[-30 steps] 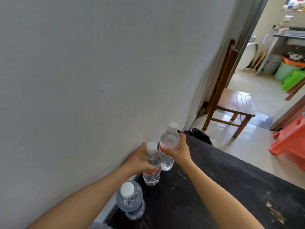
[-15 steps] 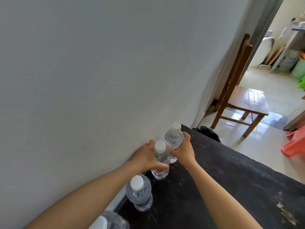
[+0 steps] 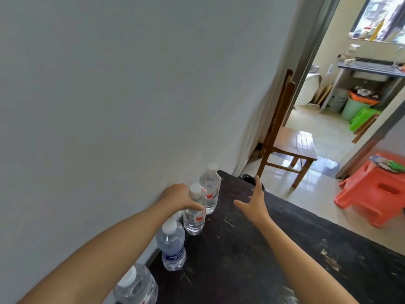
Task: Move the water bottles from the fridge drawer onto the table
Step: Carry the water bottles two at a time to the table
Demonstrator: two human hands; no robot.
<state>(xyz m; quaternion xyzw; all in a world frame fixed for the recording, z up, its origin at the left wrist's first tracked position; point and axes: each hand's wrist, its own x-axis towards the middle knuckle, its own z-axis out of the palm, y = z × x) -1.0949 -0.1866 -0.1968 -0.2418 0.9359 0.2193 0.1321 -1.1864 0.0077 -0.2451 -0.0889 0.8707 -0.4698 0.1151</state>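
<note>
1. Dark and scuffed, the table [image 3: 263, 249] ran along a pale wall [image 3: 131, 84], with a wooden chair [image 3: 291, 145] and a red stool [image 3: 372, 194] on the floor beyond.
2. Four water bottles stood upright in a row close to the wall: the farthest bottle [image 3: 210, 189], the second bottle [image 3: 194, 218], the blue-labelled bottle [image 3: 172, 246] and the nearest bottle [image 3: 135, 288], which was only partly in sight.
3. The left hand [image 3: 177, 197] was wrapped round the second bottle's shoulder. The right hand [image 3: 255, 200] hovered over the table with fingers spread, holding nothing and apart from the farthest bottle.
4. The row looked tight to me — a careless pull of the left hand could topple the second bottle into its neighbours.
5. The farthest bottle stood near the table's end — knocked over, it might roll off.
6. The fridge drawer was out of sight.
</note>
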